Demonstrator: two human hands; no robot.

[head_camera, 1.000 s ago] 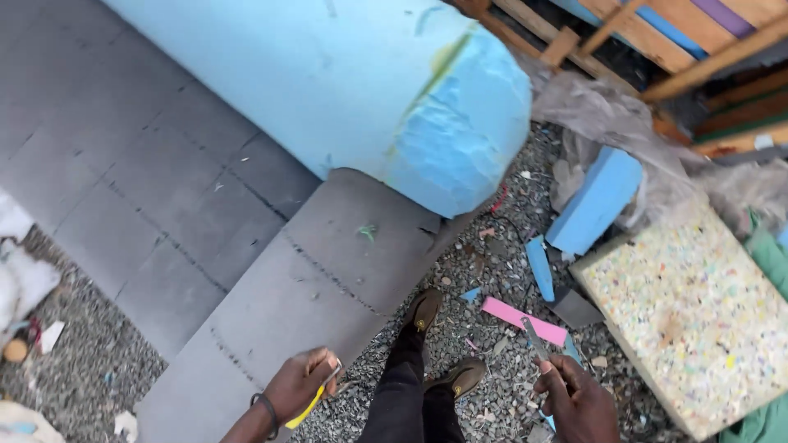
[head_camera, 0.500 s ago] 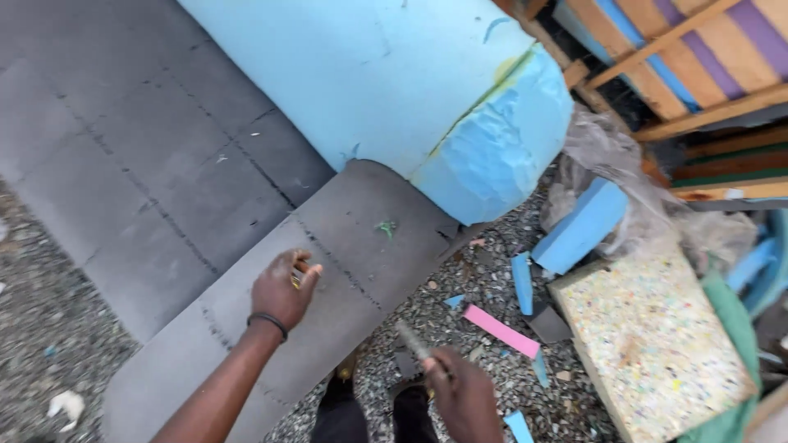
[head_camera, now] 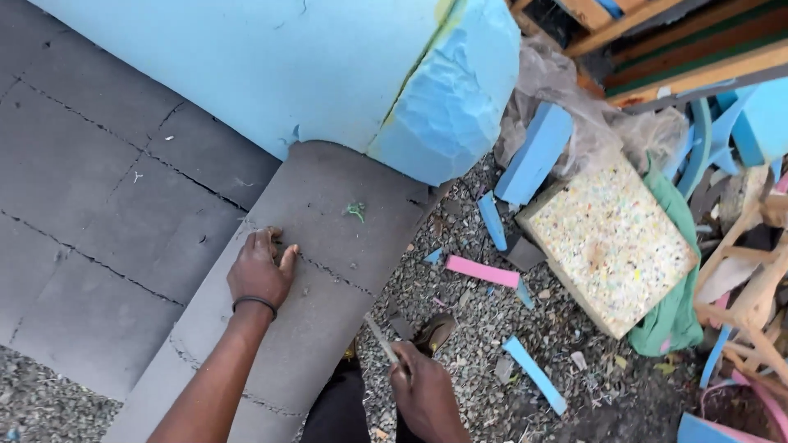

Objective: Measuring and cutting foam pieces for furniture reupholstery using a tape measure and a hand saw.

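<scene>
Two hands: both bare, low in the view, over foam and gravel.
Left hand [head_camera: 261, 271]: lies knuckles up on the grey strip [head_camera: 328, 271], fingers curled loosely, gripping nothing; a dark band circles the wrist.
Right hand [head_camera: 427, 398]: clenched around a thin blade [head_camera: 379, 338] that points up and left, its tip near the strip's right edge.
Grey strip: long foam piece with a rounded far end, running from bottom left up to the blue block [head_camera: 328, 74]; that end touches the block's underside, and a green scrap [head_camera: 355, 212] sits on it.
Grey sheet [head_camera: 98, 205]: wide foam with cracked seams, left of the strip.
Blue block: large, pale, with a torn end face at its right.
Gravel [head_camera: 492, 344]: right of the strip, strewn with blue offcuts and a pink strip [head_camera: 482, 271].
Speckled slab [head_camera: 611, 242]: multicoloured foam on green cloth [head_camera: 677, 308], well right of the hands.
Shoe [head_camera: 435, 332]: just beside the right hand, below the blade.
Wood frames [head_camera: 751, 279]: at the right edge.
</scene>
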